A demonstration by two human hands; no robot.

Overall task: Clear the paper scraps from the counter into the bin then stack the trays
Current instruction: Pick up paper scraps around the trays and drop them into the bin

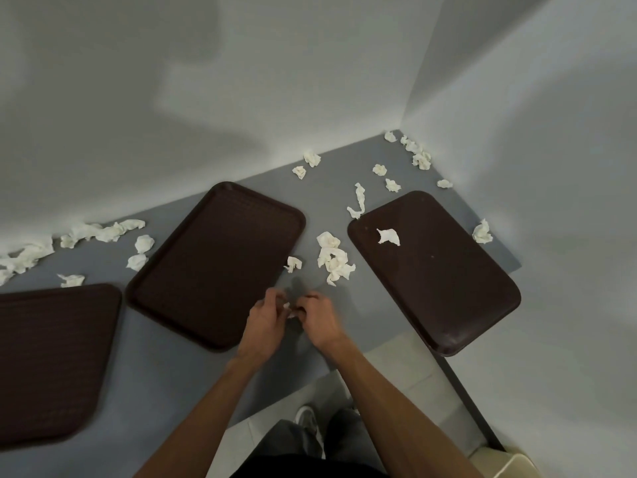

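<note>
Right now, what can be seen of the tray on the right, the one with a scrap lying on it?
The right tray is a dark brown rounded rectangle, apparently plastic, smooth and faintly speckled, with a low edge. It lies flat but skewed on the grey counter, and its near corner juts out past the counter's front edge. One crumpled white paper scrap lies on its far end. A twisted scrap lies at its far corner; whether they touch is unclear. Neither hand touches it.
</note>
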